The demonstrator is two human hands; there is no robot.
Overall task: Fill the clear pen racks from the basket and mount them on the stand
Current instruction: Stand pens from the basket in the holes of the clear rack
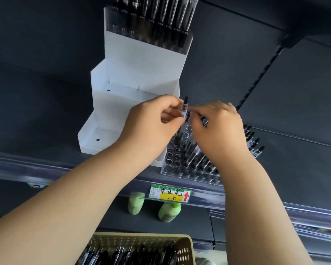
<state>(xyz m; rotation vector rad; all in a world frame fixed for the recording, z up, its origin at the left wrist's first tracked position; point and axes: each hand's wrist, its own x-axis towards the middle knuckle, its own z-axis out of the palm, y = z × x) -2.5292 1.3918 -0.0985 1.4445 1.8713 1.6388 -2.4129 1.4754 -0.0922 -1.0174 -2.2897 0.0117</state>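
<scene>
Clear rack (172,156) sat on the shelf (36,131) at 5 o'clock of the white stand (141,56), partly filled. Above it, left grip (153,120) and right grip (219,128) both pinched one pen (185,105); the basket (141,236) lay at 6 o'clock.

Rack (182,165) right of stand (134,73)

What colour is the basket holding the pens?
The basket is beige with perforated walls, seen best at the bottom of the head view.

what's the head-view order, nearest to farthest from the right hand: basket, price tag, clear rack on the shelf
From the right hand:
1. clear rack, just under it
2. price tag, lower, in front of the rack
3. basket, at the bottom of view
</scene>
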